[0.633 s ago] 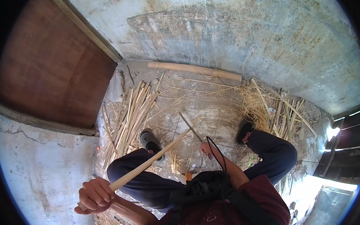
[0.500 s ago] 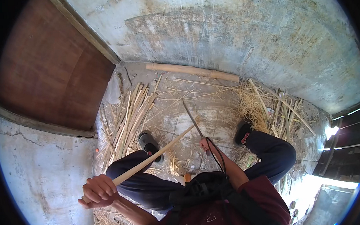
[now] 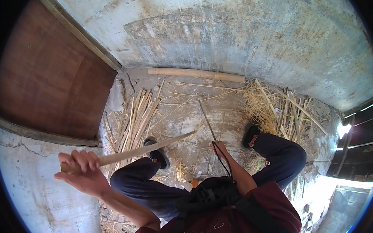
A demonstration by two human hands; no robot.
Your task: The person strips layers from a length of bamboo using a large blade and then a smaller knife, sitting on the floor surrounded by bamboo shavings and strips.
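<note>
Two hands, both busy: left hand [image 3: 84, 174] has its fingers wrapped around one end of a pale stick [image 3: 134, 152], right hand [image 3: 219, 147] seems to grip a long thin blade [image 3: 207, 120]. Stick slants across the left shoe [image 3: 160, 160], far end near the blade. With only one end held, it could twist, making the blade skid toward that shoe, imo.

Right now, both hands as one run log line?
left hand: holding pale stick | right hand: holding long blade | thick pole: lying along wall
</note>
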